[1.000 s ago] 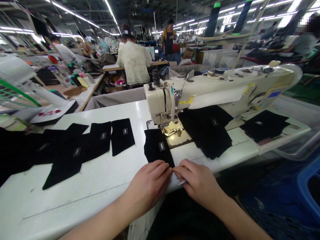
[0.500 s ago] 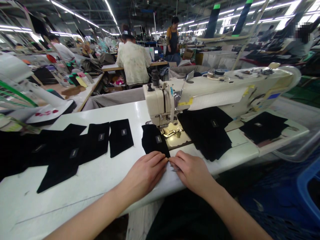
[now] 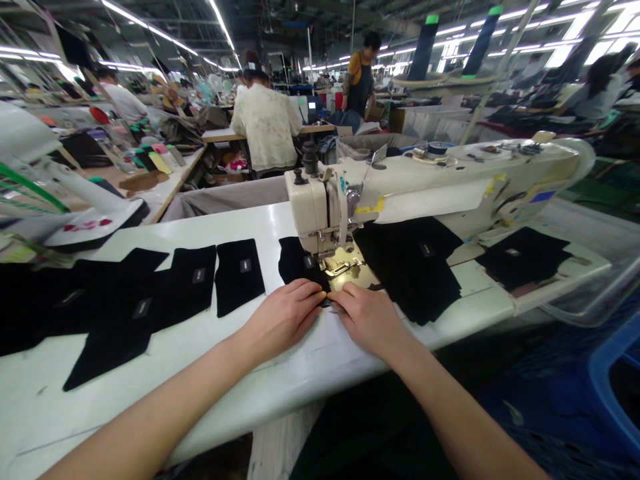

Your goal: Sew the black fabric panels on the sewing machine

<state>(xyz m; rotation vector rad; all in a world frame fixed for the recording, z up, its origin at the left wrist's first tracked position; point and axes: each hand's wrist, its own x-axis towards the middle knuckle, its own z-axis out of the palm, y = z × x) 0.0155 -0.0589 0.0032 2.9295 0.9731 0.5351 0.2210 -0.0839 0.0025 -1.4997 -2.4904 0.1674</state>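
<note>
Long lamps point(image 3: 150, 29) shine over the white desk point(image 3: 280, 380). By its right front corner sits a blue basket point(image 3: 597, 360), too dark inside to tell what it holds. Some black cloth point(image 3: 293, 259) with a small label lies near the desk's front edge, just beside the sewing machine's point(image 3: 425, 187) front end. Left hand point(image 3: 287, 313) and right hand point(image 3: 371, 321) each have a closed grip, fingertips close together, pinching the cloth's near end.
</note>
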